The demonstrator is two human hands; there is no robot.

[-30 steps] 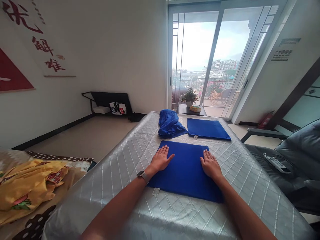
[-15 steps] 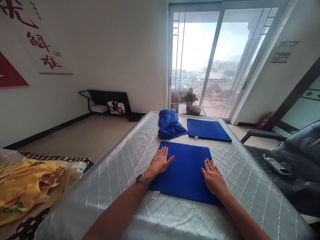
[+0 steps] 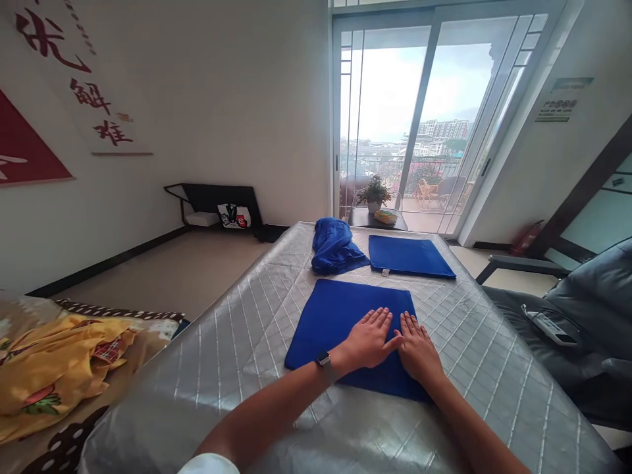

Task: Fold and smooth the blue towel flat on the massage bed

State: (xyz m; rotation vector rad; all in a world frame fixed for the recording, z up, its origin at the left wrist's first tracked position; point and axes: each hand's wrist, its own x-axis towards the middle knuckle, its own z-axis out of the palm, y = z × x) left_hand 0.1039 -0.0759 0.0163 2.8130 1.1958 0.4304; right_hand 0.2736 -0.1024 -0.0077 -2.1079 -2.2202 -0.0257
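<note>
A folded blue towel [image 3: 332, 315] lies flat on the silver quilted surface [image 3: 237, 342] before me. My left hand [image 3: 369, 340] and my right hand [image 3: 417, 346] rest side by side on the towel's right half, palms down, fingers stretched out, thumbs almost touching. A watch is on my left wrist. Farther back a second folded blue towel [image 3: 409, 255] lies flat. A crumpled blue towel [image 3: 336, 246] is heaped to its left.
A yellow patterned cloth [image 3: 54, 368] lies at the left on a dotted cover. A grey armchair [image 3: 573, 309] with a remote stands at the right. Behind the surface a small table holds a plant [image 3: 374, 192] before glass sliding doors.
My left hand has slid from the towel's left edge across to the right, beside my right hand. My right hand has barely moved.
</note>
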